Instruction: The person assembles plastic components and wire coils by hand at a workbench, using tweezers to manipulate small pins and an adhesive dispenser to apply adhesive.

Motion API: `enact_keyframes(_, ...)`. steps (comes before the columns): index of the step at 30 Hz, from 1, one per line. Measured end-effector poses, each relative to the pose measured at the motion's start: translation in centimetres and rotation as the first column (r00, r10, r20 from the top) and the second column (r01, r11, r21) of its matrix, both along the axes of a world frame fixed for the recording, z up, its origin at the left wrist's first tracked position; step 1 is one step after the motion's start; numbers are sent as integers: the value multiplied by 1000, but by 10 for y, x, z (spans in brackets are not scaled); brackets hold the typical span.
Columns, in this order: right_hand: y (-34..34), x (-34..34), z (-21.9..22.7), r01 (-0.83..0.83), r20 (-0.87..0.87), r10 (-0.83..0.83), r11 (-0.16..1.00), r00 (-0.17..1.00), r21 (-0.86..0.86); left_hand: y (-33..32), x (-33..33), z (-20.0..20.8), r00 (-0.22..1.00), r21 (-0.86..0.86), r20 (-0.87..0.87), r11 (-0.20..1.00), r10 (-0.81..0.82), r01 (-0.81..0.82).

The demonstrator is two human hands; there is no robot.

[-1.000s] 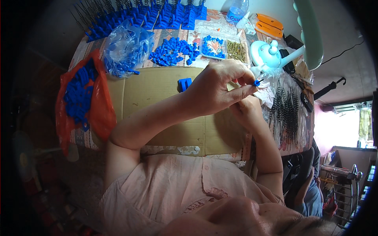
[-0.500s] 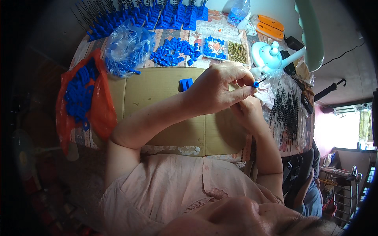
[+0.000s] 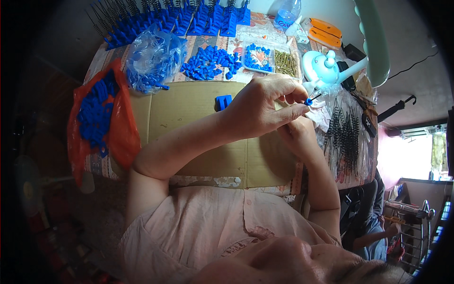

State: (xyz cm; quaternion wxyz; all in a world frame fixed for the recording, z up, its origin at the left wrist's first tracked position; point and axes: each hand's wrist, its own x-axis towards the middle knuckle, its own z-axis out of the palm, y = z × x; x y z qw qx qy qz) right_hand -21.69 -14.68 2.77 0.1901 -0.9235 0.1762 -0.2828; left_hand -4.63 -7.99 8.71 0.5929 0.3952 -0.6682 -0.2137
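Observation:
My left hand [image 3: 269, 102] is closed in a pinch over the right side of the cardboard. Between its thumb and forefinger is a small blue plastic piece [image 3: 308, 102], with a thin black rod sticking out to the upper right. My right hand [image 3: 300, 135] is close beneath the left one, its fingers mostly hidden behind it. A blue slotted plastic part [image 3: 223, 102] lies on the cardboard sheet [image 3: 198, 165], left of my left wrist. Black coil springs with long wire ends [image 3: 347, 137] lie on clear plastic to the right of my hands.
Loose blue pieces [image 3: 208, 64] lie beyond the cardboard, beside a clear bag of blue parts [image 3: 153, 59]. Blue stands with springs [image 3: 208, 21] line the back. A clear tray [image 3: 257, 70] holds small blue pieces and brass-coloured pins [image 3: 285, 64]. A lamp [image 3: 321, 68] and red bag [image 3: 125, 137] flank the cardboard.
My hands stay almost in place; the pinched blue piece has shifted very slightly. In the background at the lower right, another person's forearm and hand have come out to the right.

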Motion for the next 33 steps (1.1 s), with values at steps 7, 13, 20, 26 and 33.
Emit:
enact_keyframes(7, 1, 1, 1, -13, 23, 12, 1000, 1000, 18, -2, 0, -4, 1000, -37, -2, 999, 11, -11)
enact_keyframes(13, 2, 0, 2, -13, 5, 13, 1000, 1000, 12, 1, -1, 3, 999, -69, -16, 997, 38, -39)
enact_keyframes(20, 2, 1, 3, -16, -16, 16, 1000, 1000, 11, 1, -2, 2, 999, -97, -18, 994, 47, -49)
enact_keyframes(26, 1, 0, 2, -20, -14, 20, 1000, 1000, 2, 0, -2, -1, 999, -52, -28, 998, 22, -23)
enact_keyframes(33, 1, 0, 1, -17, -7, 17, 1000, 1000, -12, -1, -2, -1, 1000, -49, 6, 999, 18, -17)
